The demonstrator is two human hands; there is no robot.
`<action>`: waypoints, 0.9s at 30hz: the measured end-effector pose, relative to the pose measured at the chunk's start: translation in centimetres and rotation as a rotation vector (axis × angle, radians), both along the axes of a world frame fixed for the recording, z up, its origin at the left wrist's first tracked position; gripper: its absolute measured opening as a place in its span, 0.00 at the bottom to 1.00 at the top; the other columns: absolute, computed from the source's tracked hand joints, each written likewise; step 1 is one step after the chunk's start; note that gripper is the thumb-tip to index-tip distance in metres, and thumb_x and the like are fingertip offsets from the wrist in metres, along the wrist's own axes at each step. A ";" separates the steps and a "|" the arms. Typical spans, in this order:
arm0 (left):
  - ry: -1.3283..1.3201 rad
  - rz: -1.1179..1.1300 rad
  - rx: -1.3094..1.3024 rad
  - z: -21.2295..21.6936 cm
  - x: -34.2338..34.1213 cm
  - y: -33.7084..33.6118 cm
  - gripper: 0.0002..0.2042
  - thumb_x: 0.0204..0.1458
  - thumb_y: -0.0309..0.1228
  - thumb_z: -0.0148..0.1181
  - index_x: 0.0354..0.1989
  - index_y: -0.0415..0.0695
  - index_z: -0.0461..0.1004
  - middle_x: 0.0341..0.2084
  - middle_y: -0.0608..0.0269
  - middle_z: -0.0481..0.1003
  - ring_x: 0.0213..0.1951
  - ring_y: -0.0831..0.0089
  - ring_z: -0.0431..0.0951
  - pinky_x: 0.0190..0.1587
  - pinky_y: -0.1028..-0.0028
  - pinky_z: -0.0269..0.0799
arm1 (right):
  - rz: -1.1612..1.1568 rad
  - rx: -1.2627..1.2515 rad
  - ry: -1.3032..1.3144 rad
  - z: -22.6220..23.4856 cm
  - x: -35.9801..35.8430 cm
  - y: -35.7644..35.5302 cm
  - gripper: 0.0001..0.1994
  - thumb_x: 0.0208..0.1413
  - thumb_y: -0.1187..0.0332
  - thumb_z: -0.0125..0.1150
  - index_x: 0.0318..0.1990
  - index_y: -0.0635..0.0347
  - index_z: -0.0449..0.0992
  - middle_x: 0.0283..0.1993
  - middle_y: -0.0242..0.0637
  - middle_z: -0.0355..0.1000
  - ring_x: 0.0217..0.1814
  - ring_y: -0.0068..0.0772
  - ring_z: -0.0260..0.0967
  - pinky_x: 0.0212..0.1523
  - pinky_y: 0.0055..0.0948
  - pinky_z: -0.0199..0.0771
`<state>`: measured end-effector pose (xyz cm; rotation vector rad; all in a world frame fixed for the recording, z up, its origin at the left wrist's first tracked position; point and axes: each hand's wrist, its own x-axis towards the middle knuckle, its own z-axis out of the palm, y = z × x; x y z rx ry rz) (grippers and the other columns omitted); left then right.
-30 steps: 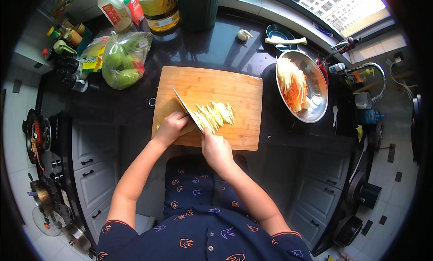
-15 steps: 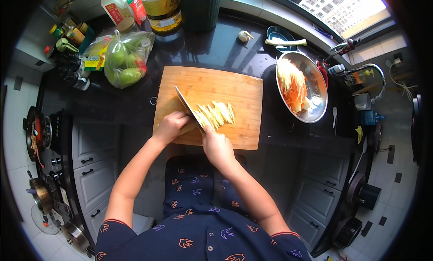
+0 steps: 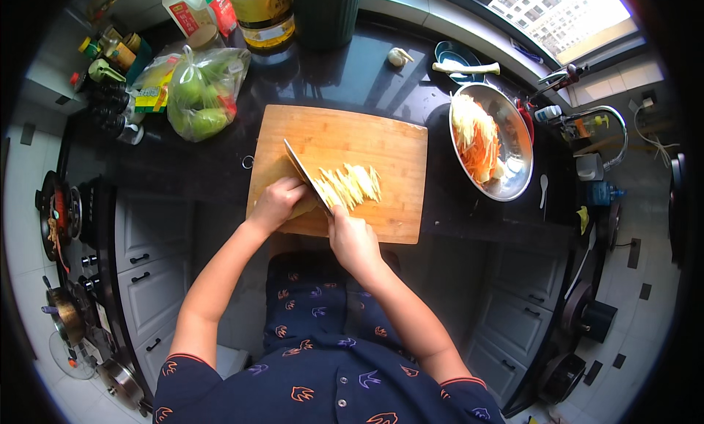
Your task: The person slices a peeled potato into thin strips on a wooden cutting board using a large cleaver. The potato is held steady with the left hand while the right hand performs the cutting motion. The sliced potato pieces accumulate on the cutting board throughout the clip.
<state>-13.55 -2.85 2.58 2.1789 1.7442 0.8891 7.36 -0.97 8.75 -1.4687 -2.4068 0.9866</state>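
A wooden cutting board (image 3: 345, 134) lies on the dark counter in front of me. My right hand (image 3: 354, 239) is closed round the handle end of a kitchen knife (image 3: 298, 161), its blade slanting away to the far left. Left of the blade, the curled fingers of my left hand (image 3: 275, 204) press on a pale yellow vegetable piece (image 3: 305, 206), mostly hidden beneath them. Against the blade's right side spreads a pile of pale yellow vegetable strips (image 3: 355, 186).
To the right stands a steel bowl (image 3: 519, 167) of orange and pale shreds, with a white spoon (image 3: 543, 191) beside it. Behind are a garlic bulb (image 3: 399, 56) and a peeler-like pale-handled tool (image 3: 466, 68) across a dish. A bag of green produce (image 3: 202, 101) sits at left.
The view has shifted very slightly. Both hands, the knife and the strips keep nearly the same places on the board.
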 end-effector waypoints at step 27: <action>0.032 -0.050 -0.003 -0.5 -1.1 -0.9 0.07 0.51 0.26 0.60 0.38 0.45 0.81 0.37 0.61 0.80 0.41 0.60 0.81 0.42 0.66 0.79 | 0.019 0.048 -0.006 0.1 0.1 -0.3 0.06 0.65 0.67 0.51 0.41 0.60 0.69 0.23 0.59 0.74 0.28 0.66 0.76 0.32 0.61 0.76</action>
